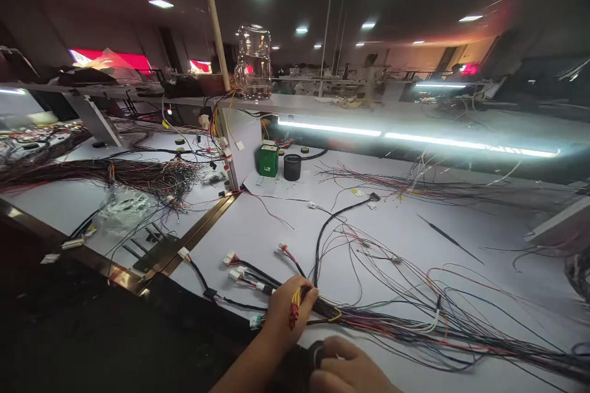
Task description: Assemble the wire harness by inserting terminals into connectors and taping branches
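Observation:
My left hand (288, 310) is closed around the wire harness (369, 319) near the table's front edge. A short yellow-wired branch with a dark red connector (294, 314) lies over that hand. Black-sleeved branches ending in white connectors (235, 273) fan out to its left, and a teal-and-white connector (255, 321) sits close beside the wrist. Below and to the right, my right hand (345, 368) has its fingers curled, partly blurred. It grips what looks like a roll of black tape (316, 353), mostly dark against the table edge.
A green box (268, 161) and a black cup-shaped holder (292, 167) stand at the back, under a lit shelf (313, 104) bearing a glass jug (254, 64). Loose wires (391, 181) spread across the right side. On the left table lie a wire bundle (92, 175) and a plastic bag (124, 212).

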A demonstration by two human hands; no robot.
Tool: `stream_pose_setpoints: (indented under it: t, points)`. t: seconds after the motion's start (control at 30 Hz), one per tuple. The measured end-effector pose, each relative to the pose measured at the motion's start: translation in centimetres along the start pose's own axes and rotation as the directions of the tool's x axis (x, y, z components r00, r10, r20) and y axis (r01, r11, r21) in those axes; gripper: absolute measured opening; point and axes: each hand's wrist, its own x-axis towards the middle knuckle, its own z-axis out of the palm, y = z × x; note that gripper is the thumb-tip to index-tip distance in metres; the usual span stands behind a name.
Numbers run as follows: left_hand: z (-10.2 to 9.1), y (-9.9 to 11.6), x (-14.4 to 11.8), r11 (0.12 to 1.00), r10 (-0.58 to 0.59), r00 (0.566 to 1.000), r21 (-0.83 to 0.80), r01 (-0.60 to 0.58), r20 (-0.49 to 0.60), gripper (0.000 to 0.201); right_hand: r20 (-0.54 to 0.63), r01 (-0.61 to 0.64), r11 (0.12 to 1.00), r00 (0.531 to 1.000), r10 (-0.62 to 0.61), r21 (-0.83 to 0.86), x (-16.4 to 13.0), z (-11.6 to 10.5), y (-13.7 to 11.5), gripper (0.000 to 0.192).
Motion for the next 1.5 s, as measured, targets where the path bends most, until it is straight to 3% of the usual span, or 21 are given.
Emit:
stream_pose_setpoints:
  t: [0.03, 0.1, 0.2, 0.3, 0.37, 0.47, 0.53, 0.63, 0.73, 0.83, 0.93, 1.07, 1.13, 1.2, 1.27, 1.33, 1.4, 1.5]
  points:
    - [0.1, 0.0, 0.0, 0.999, 0.015, 1.000, 0.041, -0.015, 0.014, 0.017, 0.015, -0.035, 0.999, 0.999, 0.035, 0.000, 0.3, -0.9, 0.2, 0.026]
    - [0.4, 0.1, -0.3, 0.992, 0.049, 0.997, 0.114, -0.055, 0.060, 0.010, 0.152, -0.135, 0.990, 0.979, 0.139, -0.038, 0.5, -3.0, 1.8, 0.021]
    - [0.8, 0.5, -0.8, 0.989, 0.071, 0.997, 0.128, -0.076, 0.041, 0.010, 0.181, -0.176, 0.971, 0.962, 0.205, -0.162, -0.4, -4.7, 5.4, 0.024]
    - [0.8, 0.7, -1.4, 0.985, 0.115, 0.993, 0.128, -0.115, 0.010, 0.025, 0.245, -0.149, 0.958, 0.946, 0.211, -0.247, -1.9, -3.9, 8.2, 0.043]
    - [0.2, 0.7, -2.1, 0.936, 0.243, 0.964, 0.237, -0.261, 0.104, 0.034, 0.253, -0.155, 0.944, 0.939, 0.232, -0.290, -2.6, -2.9, 8.9, 0.050]
    - [-1.8, 0.1, -3.7, 0.806, 0.377, 0.900, 0.400, -0.436, 0.220, 0.044, 0.147, -0.210, 0.935, 0.955, 0.259, -0.286, -2.5, -2.1, 8.8, 0.041]
    - [-3.8, -0.7, -4.9, 0.799, 0.323, 0.934, 0.484, -0.356, 0.153, 0.043, 0.078, -0.274, 0.942, 0.953, 0.293, -0.191, -1.7, -2.0, 8.3, 0.033]
    - [-6.5, -2.3, -6.1, 0.816, 0.137, 0.990, 0.568, -0.109, -0.007, 0.029, 0.101, -0.350, 0.936, 0.931, 0.351, -0.026, 0.0, -1.7, 7.3, 0.028]
    - [-8.3, -3.2, -5.9, 0.841, 0.084, 0.996, 0.537, -0.069, -0.004, 0.014, 0.132, -0.372, 0.927, 0.922, 0.363, 0.054, 1.9, -1.3, 6.8, 0.027]
    - [-9.3, -2.5, -4.4, 0.919, 0.039, 0.999, 0.392, -0.051, 0.038, 0.015, 0.188, -0.368, 0.923, 0.920, 0.345, 0.111, 3.0, -0.9, 6.5, 0.025]
    - [-9.7, -1.0, -1.3, 0.985, -0.095, 0.995, 0.149, 0.090, 0.023, 0.022, 0.309, -0.305, 0.944, 0.916, 0.256, 0.124, 3.2, -0.6, 6.1, 0.019]
    - [-8.8, -0.3, 2.7, 0.956, -0.223, 0.970, -0.176, 0.237, 0.093, 0.028, 0.324, -0.242, 0.968, 0.923, 0.208, 0.069, 2.2, -0.7, 5.3, 0.023]
    - [-8.3, -0.5, 3.7, 0.925, -0.268, 0.957, -0.247, 0.287, 0.109, 0.028, 0.315, -0.311, 0.938, 0.915, 0.253, 0.153, 1.8, -1.1, 5.5, 0.021]
    - [-8.1, -0.7, 3.7, 0.920, -0.277, 0.955, -0.257, 0.296, 0.108, 0.028, 0.299, -0.508, 0.838, 0.846, 0.441, 0.201, 2.0, -1.6, 6.4, 0.022]
    - [-8.4, -0.7, 3.2, 0.932, -0.260, 0.959, -0.230, 0.280, 0.114, 0.030, 0.292, -0.707, 0.696, 0.696, 0.656, 0.122, 2.7, -1.7, 7.8, 0.027]
    - [-8.8, -0.5, 2.6, 0.937, -0.256, 0.956, -0.207, 0.282, 0.144, 0.032, 0.278, -0.799, 0.601, 0.578, 0.768, 0.001, 3.8, -1.2, 9.5, 0.029]
    - [-9.2, -0.4, 2.1, 0.932, -0.274, 0.941, -0.187, 0.310, 0.196, 0.034, 0.273, -0.819, 0.572, 0.539, 0.797, -0.055, 5.2, -0.1, 11.1, 0.033]
    - [-9.5, -0.8, 1.6, 0.929, -0.289, 0.926, -0.162, 0.333, 0.243, 0.038, 0.247, -0.836, 0.549, 0.531, 0.811, -0.005, 7.0, 1.1, 12.9, 0.043]
